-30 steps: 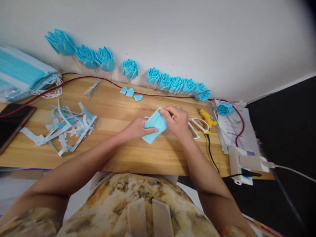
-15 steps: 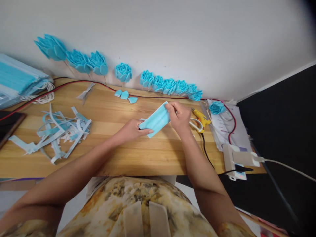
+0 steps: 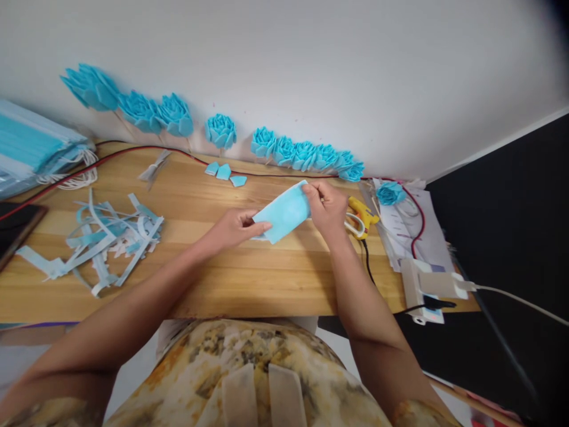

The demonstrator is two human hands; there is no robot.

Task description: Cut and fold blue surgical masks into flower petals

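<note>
A light-blue piece of face mask fabric [image 3: 284,212] is stretched between my two hands above the table. My left hand [image 3: 235,228] pinches its lower left end, thumb on top. At the upper right corner my right hand [image 3: 328,204] grips it with thumb and fingers. White shows along its upper edge. Partly behind my right hand lie white-handled scissors [image 3: 355,225] and a yellow glue gun [image 3: 365,218]. Three small cut blue petals [image 3: 224,172] rest farther back on the table.
Blue fabric flowers [image 3: 306,155] lean along the wall. Cut strips [image 3: 111,237] lie in a heap at left, near a pack of face masks [image 3: 31,142]. Clear-wrapped papers [image 3: 427,228], a flower [image 3: 391,193] and a power strip [image 3: 415,290] are at right. A red-black cable [image 3: 155,146] crosses the back.
The fabric has been opened out wider and shows a broader, flatter face. My right hand has shifted slightly right, and my left hand has moved a little left.
</note>
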